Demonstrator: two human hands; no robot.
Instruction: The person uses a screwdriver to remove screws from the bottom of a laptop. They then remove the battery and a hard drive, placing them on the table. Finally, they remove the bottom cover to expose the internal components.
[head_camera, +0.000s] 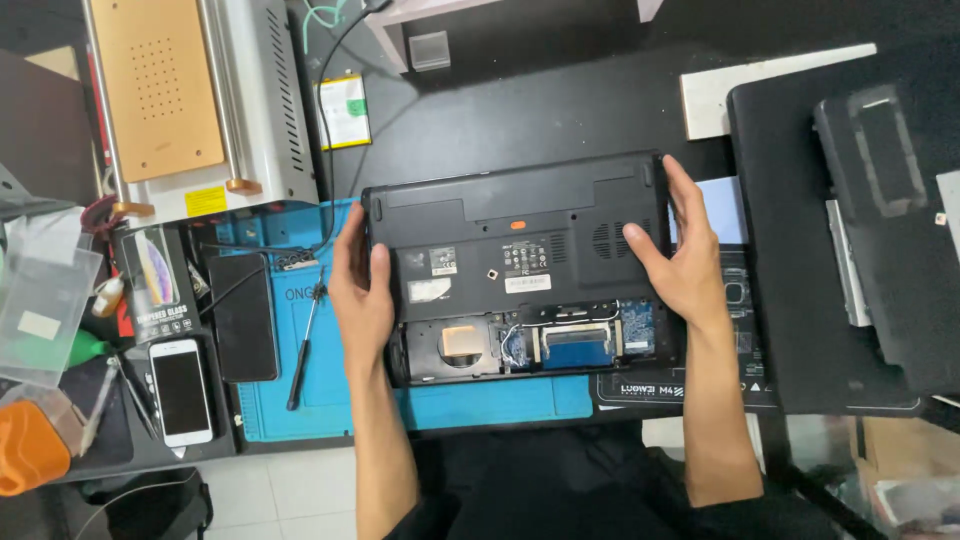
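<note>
Clearly, both the left hand (362, 300) and right hand (680, 262), fingers spread flat, clasp the upturned laptop (515, 265) on the blue mat (480, 400); a slip could knock its exposed boards at 6 o'clock.

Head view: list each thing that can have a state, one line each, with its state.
laptop: upside down on the blue mat, bottom cover off, boards exposed
left hand: gripping the laptop's left edge
right hand: gripping the laptop's right edge
white phone: face up, screen dark
screwdriver: lying on the mat, untouched
</note>
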